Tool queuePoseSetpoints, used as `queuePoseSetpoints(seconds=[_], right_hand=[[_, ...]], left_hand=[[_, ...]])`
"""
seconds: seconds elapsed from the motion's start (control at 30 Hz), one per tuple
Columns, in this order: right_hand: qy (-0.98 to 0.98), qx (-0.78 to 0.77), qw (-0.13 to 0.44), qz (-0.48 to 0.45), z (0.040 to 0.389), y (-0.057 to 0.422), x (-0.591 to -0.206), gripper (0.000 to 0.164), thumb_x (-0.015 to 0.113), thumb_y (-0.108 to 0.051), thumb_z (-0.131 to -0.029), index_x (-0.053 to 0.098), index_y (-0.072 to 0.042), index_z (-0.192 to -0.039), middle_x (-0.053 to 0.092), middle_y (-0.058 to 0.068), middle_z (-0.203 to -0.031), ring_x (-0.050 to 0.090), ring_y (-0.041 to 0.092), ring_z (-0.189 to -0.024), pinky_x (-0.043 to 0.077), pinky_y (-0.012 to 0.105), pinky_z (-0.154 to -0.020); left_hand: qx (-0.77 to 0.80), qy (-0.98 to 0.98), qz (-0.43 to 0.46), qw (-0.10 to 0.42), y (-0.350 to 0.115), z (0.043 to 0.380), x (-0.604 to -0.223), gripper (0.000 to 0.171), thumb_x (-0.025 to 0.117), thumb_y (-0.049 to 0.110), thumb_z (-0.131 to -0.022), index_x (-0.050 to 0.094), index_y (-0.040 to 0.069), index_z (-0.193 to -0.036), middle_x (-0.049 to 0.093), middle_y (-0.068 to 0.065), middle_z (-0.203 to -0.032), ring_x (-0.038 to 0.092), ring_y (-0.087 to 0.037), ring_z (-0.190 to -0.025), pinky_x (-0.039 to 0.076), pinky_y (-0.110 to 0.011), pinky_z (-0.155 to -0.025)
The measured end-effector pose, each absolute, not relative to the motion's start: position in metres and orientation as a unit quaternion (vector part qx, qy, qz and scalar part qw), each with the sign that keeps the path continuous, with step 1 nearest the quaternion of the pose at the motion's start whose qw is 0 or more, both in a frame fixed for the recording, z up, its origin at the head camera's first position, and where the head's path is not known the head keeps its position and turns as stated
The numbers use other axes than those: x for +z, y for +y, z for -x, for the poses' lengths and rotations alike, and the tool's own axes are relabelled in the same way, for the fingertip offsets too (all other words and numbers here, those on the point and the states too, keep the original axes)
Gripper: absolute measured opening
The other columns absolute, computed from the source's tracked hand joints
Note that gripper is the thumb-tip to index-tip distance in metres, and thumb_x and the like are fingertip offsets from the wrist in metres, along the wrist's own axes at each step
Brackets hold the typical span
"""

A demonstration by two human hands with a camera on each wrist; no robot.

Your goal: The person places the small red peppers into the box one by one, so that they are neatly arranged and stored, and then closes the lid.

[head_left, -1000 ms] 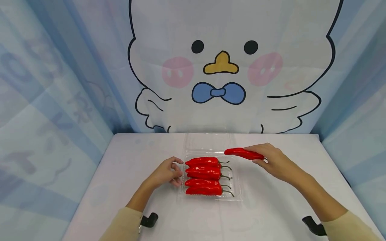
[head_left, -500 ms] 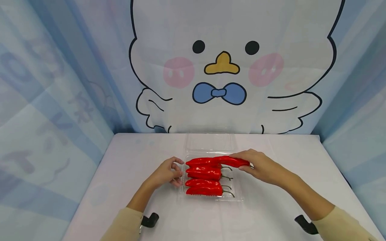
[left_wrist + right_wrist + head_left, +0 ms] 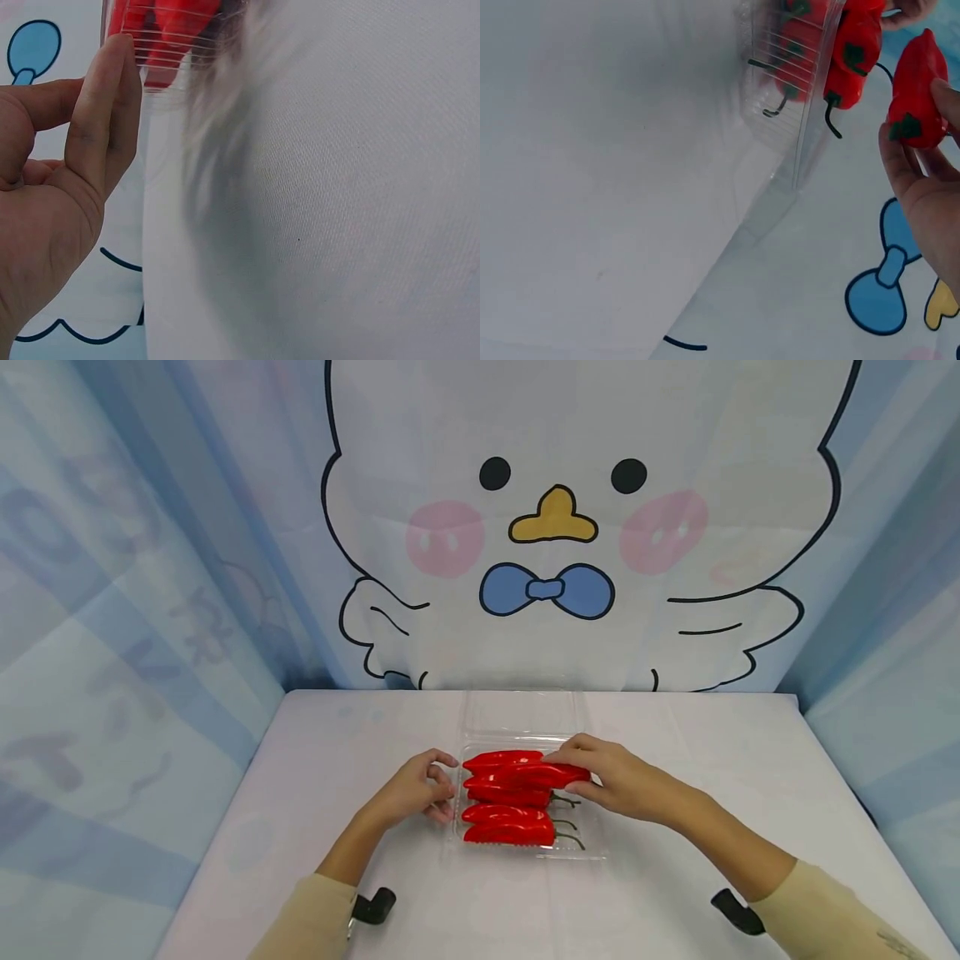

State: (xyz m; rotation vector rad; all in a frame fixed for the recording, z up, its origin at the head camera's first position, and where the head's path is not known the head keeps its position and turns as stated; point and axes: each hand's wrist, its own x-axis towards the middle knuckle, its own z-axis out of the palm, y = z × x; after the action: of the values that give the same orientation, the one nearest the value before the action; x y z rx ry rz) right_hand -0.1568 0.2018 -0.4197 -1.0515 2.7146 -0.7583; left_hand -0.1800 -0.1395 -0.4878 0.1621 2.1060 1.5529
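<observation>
A glossy red chili pepper (image 3: 542, 774) is held between the thumb and fingers of my right hand (image 3: 618, 783), above other peppers. In the right wrist view the same chili pepper (image 3: 919, 94) shows its green cap toward the palm. Below it, several red chili peppers (image 3: 506, 835) lie side by side in a clear plastic clamshell box (image 3: 594, 842), stems pointing right. My left hand (image 3: 411, 792) is at the box's left edge. Seen from the left wrist, its fairly straight fingers (image 3: 94, 135) touch the ribbed box wall.
The box's transparent lid (image 3: 521, 714) lies folded back toward the rear of the white table (image 3: 360, 727). A printed curtain (image 3: 555, 652) hangs right behind the table's back edge, with more curtain at both sides.
My right hand has carried its chili pepper left and slightly toward me, from beyond the box's rear right to over the peppers. The left hand stays in place.
</observation>
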Motion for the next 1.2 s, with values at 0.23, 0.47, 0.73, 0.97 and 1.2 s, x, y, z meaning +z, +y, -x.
queuePoseSetpoints(seconds=[0.23, 0.47, 0.73, 0.97, 1.2], right_hand=[[0.893, -0.262, 0.073, 0.359, 0.156, 0.193, -0.422, 0.044, 0.077, -0.018, -0.093, 0.065, -0.015, -0.136, 0.066, 0.000, -0.124, 0.064, 0.011, -0.104, 0.060, 0.018, -0.083], [0.897, -0.259, 0.094, 0.347, 0.156, 0.183, -0.422, 0.044, 0.077, -0.020, -0.093, 0.065, -0.012, -0.135, 0.069, 0.001, -0.125, 0.064, 0.010, -0.103, 0.059, 0.016, -0.081], [0.893, -0.244, 0.100, 0.364, 0.156, 0.173, -0.424, 0.043, 0.078, -0.021, -0.093, 0.067, -0.013, -0.134, 0.071, -0.003, -0.116, 0.061, 0.005, -0.094, 0.060, 0.017, -0.078], [0.897, -0.228, 0.090, 0.369, 0.155, 0.167, -0.423, 0.042, 0.079, -0.022, -0.092, 0.069, -0.012, -0.133, 0.073, -0.001, -0.118, 0.067, 0.009, -0.100, 0.061, 0.021, -0.085], [0.898, -0.216, 0.085, 0.375, 0.155, 0.164, -0.425, 0.042, 0.079, -0.019, -0.092, 0.069, -0.011, -0.132, 0.072, 0.003, -0.124, 0.066, 0.021, -0.114, 0.063, 0.034, -0.092]], left_hand=[[0.572, 0.775, -0.062, 0.261, -0.139, 0.181, -0.487, 0.038, 0.061, 0.000, -0.099, 0.049, -0.001, -0.136, 0.062, -0.014, -0.094, 0.071, -0.019, -0.064, 0.065, -0.035, -0.062], [0.572, 0.775, -0.062, 0.262, -0.140, 0.181, -0.486, 0.039, 0.060, -0.001, -0.099, 0.049, -0.001, -0.136, 0.062, -0.014, -0.094, 0.071, -0.020, -0.064, 0.065, -0.036, -0.062], [0.568, 0.779, -0.060, 0.258, -0.139, 0.181, -0.487, 0.040, 0.061, 0.000, -0.099, 0.049, 0.000, -0.137, 0.062, -0.014, -0.095, 0.071, -0.020, -0.065, 0.065, -0.036, -0.062], [0.568, 0.780, -0.056, 0.257, -0.139, 0.181, -0.486, 0.039, 0.062, 0.000, -0.099, 0.050, 0.000, -0.136, 0.062, -0.014, -0.095, 0.071, -0.020, -0.064, 0.065, -0.036, -0.061], [0.570, 0.778, -0.060, 0.259, -0.140, 0.182, -0.487, 0.039, 0.061, 0.000, -0.099, 0.050, -0.001, -0.136, 0.062, -0.015, -0.094, 0.071, -0.020, -0.064, 0.065, -0.037, -0.061]])
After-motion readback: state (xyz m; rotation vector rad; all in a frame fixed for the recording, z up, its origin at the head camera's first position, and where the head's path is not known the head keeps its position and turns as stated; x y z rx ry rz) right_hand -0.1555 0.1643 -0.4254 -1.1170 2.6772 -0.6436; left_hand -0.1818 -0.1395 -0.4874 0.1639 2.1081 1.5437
